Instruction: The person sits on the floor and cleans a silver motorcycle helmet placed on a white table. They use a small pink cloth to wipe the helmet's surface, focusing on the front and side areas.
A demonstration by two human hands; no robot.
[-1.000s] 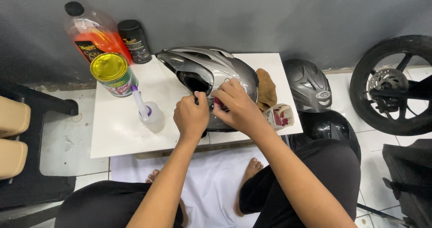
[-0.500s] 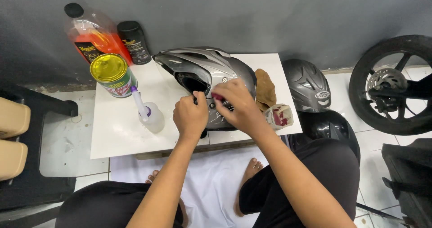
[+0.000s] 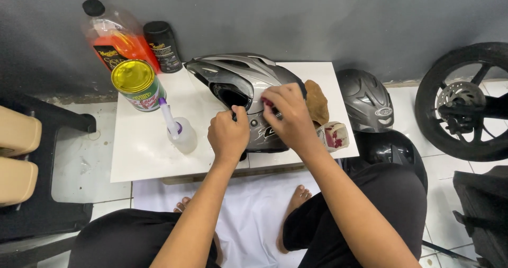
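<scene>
Two hands work on the glossy silver-grey motorcycle helmet. The left hand is clenched at its visor opening, while the right hand presses something small and red against its side. The shell looks stiff and slippery, probably best steadied by that opening's rim.

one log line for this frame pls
left hand: steadying grey helmet at visor opening | right hand: pressed on helmet side, small red item under fingers | on white table
</scene>
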